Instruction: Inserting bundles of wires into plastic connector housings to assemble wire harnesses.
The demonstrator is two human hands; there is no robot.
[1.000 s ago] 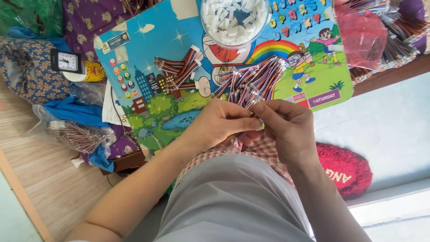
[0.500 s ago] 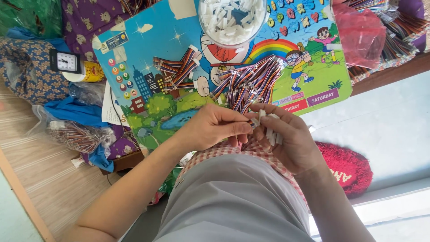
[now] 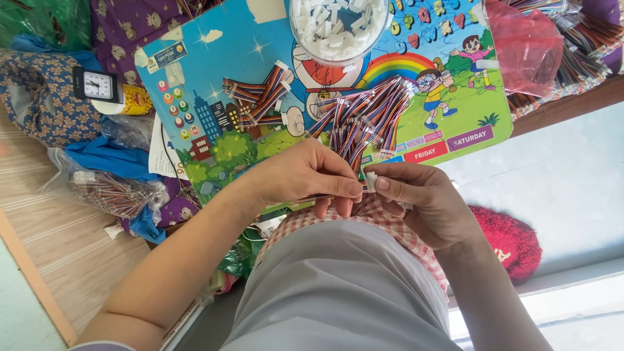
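At far left, lying against patterned fabric: small black clock, and below it a clear bag of wire pieces. Resting on colourful cartoon board serving as bench: small bundle of striped wires, then larger bundle, white connector tub above. Meeting over checked lap: left hand, fingers pinching together on wire lead; right hand, fingers clamping small white connector between both thumbs. Sitting at right: red bag.
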